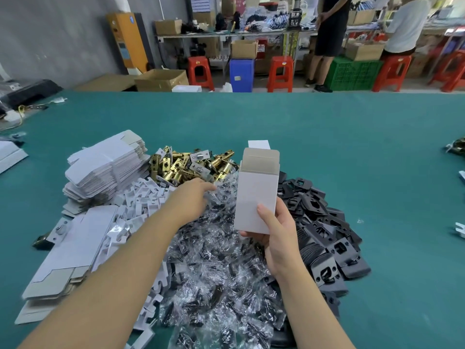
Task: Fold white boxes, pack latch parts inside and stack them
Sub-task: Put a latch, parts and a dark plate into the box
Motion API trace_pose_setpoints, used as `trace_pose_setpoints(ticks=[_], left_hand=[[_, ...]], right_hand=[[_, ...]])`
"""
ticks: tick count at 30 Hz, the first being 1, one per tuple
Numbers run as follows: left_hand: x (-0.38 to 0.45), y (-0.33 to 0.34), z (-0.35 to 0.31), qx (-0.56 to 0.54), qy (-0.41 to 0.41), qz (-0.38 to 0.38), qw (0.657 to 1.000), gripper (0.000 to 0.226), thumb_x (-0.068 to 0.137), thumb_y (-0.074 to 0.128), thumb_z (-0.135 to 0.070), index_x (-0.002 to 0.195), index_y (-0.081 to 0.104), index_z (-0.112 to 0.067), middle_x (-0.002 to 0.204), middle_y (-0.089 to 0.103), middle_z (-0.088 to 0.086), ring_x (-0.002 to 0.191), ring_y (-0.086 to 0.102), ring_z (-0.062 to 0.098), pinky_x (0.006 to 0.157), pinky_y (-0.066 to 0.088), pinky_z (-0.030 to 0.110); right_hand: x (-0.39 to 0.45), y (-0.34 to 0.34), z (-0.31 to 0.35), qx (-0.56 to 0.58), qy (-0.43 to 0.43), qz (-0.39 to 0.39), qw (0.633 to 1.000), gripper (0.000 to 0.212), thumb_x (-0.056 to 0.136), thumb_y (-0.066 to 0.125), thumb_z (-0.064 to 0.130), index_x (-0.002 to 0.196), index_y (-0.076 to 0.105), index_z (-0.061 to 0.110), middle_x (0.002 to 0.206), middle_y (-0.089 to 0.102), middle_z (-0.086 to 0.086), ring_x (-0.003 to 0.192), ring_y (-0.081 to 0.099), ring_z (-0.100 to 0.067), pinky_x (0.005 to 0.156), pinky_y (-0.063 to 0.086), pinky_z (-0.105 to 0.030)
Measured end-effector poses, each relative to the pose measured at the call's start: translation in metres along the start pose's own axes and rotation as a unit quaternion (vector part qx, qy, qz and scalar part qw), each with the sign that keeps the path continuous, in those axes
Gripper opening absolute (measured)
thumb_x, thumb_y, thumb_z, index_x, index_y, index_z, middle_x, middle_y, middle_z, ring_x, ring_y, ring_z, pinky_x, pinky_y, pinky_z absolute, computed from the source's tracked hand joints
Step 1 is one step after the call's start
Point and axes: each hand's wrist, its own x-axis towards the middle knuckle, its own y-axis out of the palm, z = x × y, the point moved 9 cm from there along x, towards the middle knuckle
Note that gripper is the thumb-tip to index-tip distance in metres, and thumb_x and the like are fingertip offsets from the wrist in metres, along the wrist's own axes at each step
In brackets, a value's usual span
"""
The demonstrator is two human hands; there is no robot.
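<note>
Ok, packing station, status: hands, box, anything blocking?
Right hand grips white box upright, top flap open. Left hand open, reaching over bagged parts toward brass latches. Nothing blocking.

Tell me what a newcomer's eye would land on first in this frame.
Probably the upright white box, top flap open, held from below by the right hand at centre. Next, the heaps on the green table: brass latches behind, clear bagged parts in front, black plates to the right. The left hand reaches toward the latches.
</note>
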Motion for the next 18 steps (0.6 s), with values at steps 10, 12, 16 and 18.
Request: trace_pose_setpoints(ticks=[10,12,16,18], left_hand=[[0.003,-0.019,0.002,0.043,0.02,-0.112,0.993,0.022,0.1,0.06,-0.012,0.103,0.077,-0.025,0.112,0.073,-0.007,0.101,0.063,0.017,0.083,0.055,0.037],[0.002,-0.024,0.001,0.022,0.029,-0.138,0.99,0.02,0.102,0.058,-0.016,0.101,0.076,-0.024,0.108,0.072,-0.007,0.105,0.059,0.016,0.086,0.054,0.039],[-0.006,-0.048,0.001,-0.096,0.003,-0.208,0.973,0.019,0.104,0.051,-0.015,0.093,0.061,-0.026,0.096,0.065,-0.005,0.078,0.055,0.005,0.067,0.047,0.022],[-0.011,-0.06,0.001,-0.162,-0.022,-0.22,0.962,0.018,0.106,0.047,-0.015,0.094,0.055,-0.026,0.09,0.063,-0.01,0.066,0.056,0.001,0.054,0.042,0.014]], right_hand=[[0.001,-0.001,-0.005,0.004,0.011,0.003,1.0,0.043,0.086,0.074,0.027,0.128,0.064,0.023,0.114,0.074,-0.008,0.088,0.074,-0.028,0.056,0.06,-0.038],[0.002,-0.001,-0.005,0.004,0.012,0.003,1.0,0.042,0.086,0.074,0.027,0.126,0.065,0.024,0.114,0.074,-0.007,0.089,0.074,-0.028,0.057,0.06,-0.038],[0.001,0.0,-0.005,0.01,0.013,0.007,1.0,0.042,0.086,0.074,0.027,0.126,0.065,0.024,0.115,0.074,-0.008,0.09,0.074,-0.028,0.057,0.06,-0.037],[0.001,0.0,-0.006,0.009,0.016,0.008,1.0,0.041,0.086,0.075,0.027,0.126,0.066,0.025,0.116,0.073,-0.009,0.09,0.074,-0.028,0.057,0.06,-0.037]])
